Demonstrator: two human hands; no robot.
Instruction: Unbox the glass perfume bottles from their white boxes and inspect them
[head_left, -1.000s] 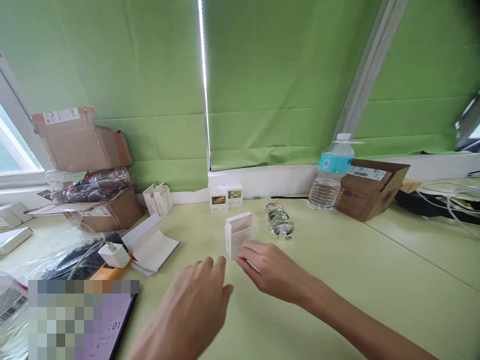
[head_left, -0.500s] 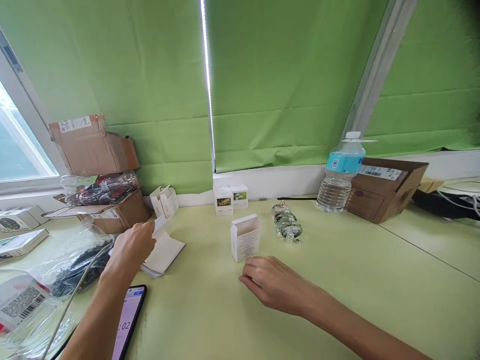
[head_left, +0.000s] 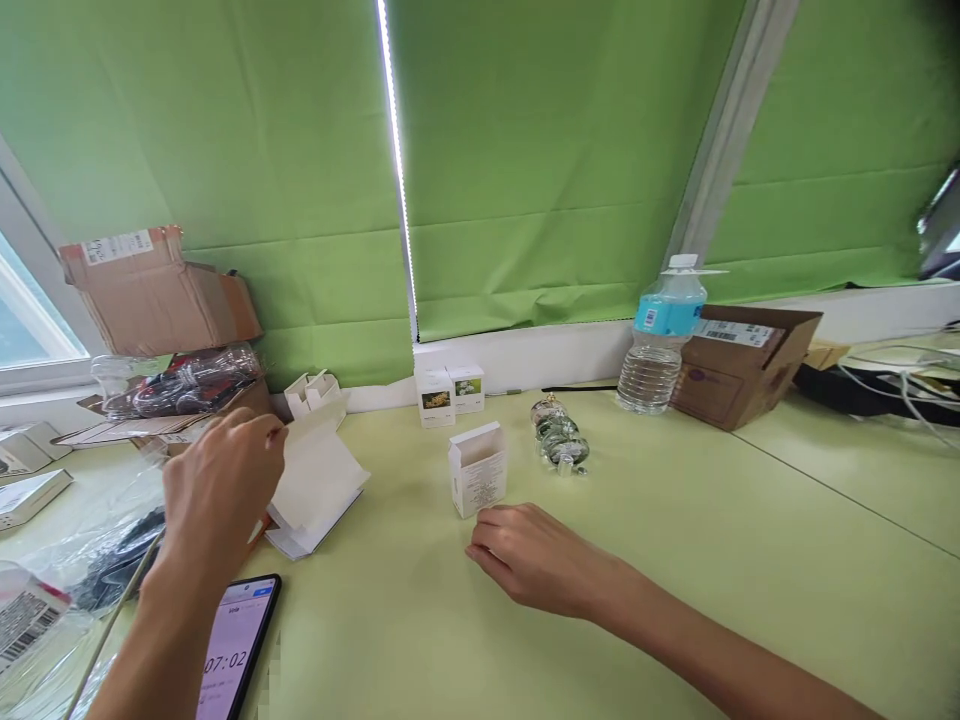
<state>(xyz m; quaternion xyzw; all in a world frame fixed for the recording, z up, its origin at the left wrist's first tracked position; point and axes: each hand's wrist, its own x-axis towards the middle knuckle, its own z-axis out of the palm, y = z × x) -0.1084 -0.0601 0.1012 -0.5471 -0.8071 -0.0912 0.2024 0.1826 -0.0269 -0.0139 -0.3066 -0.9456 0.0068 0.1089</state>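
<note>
White box (head_left: 480, 482): 1, near right hand (head_left: 529, 560); picture boxes (head_left: 436, 400): 2

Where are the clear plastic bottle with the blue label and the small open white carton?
Clear plastic bottle (head_left: 667, 316): head view, on its blue label.
Open white carton (head_left: 484, 484): head view, on its printed side.

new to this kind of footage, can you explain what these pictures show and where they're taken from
No robot here: these are a person's two bare hands, seen by one head-worn camera looking forward and down; every picture comes from it. On the pale green table stand a small white cardboard box and a clear plastic bottle with a blue label. The left hand is close to some folded white paper; whether it grips it, I cannot tell. The right hand is by the box, with nothing visibly held.
</note>
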